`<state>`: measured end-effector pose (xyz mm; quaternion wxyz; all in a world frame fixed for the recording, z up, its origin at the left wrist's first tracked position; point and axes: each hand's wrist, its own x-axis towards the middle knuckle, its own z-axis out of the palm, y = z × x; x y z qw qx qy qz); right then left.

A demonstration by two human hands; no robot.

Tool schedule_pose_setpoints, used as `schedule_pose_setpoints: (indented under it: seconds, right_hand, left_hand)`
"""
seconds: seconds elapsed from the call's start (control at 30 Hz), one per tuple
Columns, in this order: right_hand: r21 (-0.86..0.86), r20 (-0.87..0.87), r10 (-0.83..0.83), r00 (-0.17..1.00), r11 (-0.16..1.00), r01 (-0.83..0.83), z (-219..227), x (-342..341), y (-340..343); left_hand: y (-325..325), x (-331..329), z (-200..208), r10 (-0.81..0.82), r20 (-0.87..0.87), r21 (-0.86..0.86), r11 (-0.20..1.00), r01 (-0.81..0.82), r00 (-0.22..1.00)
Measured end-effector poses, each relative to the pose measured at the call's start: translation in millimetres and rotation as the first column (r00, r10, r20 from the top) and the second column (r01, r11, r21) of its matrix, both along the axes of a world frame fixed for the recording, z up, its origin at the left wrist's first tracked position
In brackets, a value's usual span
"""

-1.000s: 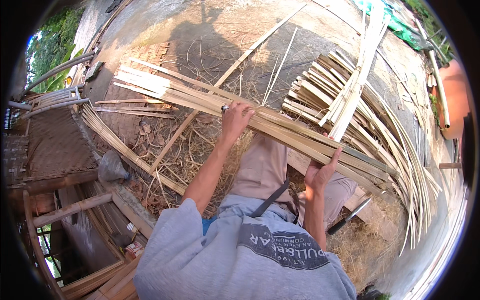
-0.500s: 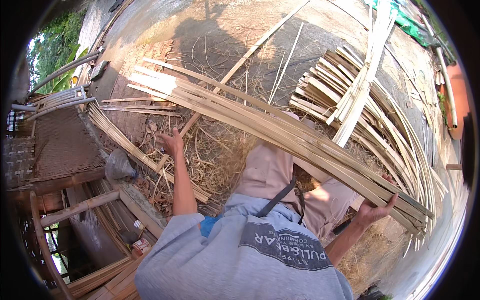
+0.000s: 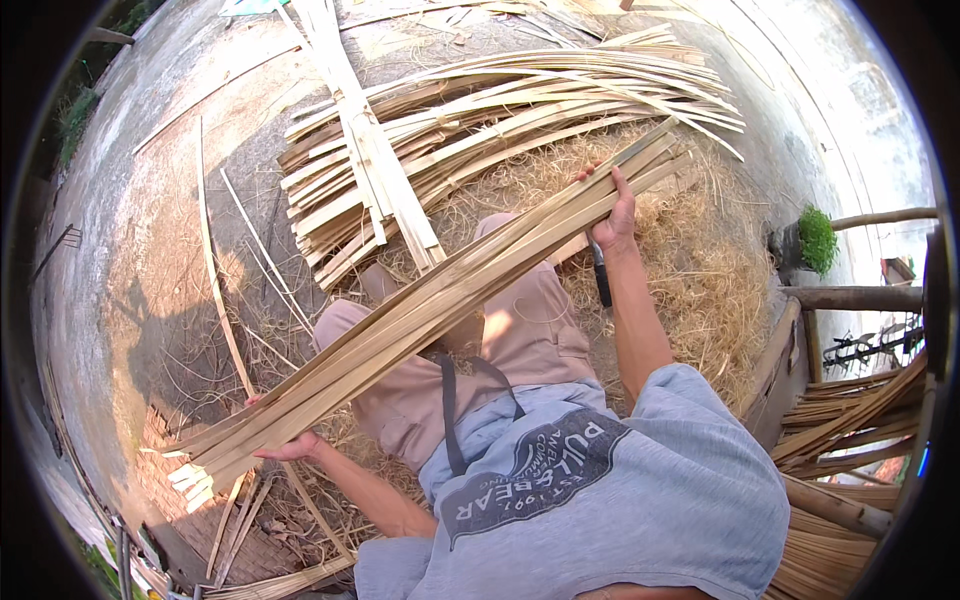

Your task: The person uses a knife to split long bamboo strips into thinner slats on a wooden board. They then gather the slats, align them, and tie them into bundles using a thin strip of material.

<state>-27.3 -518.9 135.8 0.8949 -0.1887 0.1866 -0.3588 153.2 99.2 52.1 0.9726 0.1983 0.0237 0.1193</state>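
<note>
Head view: so the bundle of pale strips (image 3: 430, 312) is held slantwise over the pinkish trousers (image 3: 548, 325), one end gripped by the right hand (image 3: 617, 218), the other pretty much cupped and gripped from below by the left hand (image 3: 298, 446).

The shirt (image 3: 680, 490) bears a dark patch (image 3: 535, 478) on its front; pale printed lettering stands on it. Large capitals run along the patch; smaller lines and a number accompany them
</note>
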Motion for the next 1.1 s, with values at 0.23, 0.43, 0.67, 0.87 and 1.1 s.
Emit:
schedule_pose_setpoints:
  seconds: [0.23,0.43,0.67,0.87,1.1]
  right_hand:
    - [0.060,-0.411,-0.019,0.912,0.997,0.048,-77,-20,19]
    - [-0.030,-0.462,-0.357,0.812,0.921,0.388,-69,-41,-10]
    - [-0.441,-0.511,-0.395,0.764,0.883,0.162,-18,-50,-88]
    - [-0.548,-0.443,-0.650,0.618,0.742,0.387,10,-48,-104]
    - [-0.829,-0.156,-0.950,0.270,-0.023,-0.559,52,-45,-93]
  left_hand:
    - [53,-54,18,-0.149,-0.069,-0.055,0.988,0.146,0.986]
    - [122,-65,-21,-0.141,-0.291,0.070,0.983,0.168,0.946]
    - [102,-84,-61,0.091,-0.487,0.357,0.929,0.103,0.869]
    - [88,-76,-49,0.185,-0.555,0.427,0.900,0.088,0.811]
    - [109,-71,-70,0.173,-0.530,0.384,0.922,0.053,0.830]
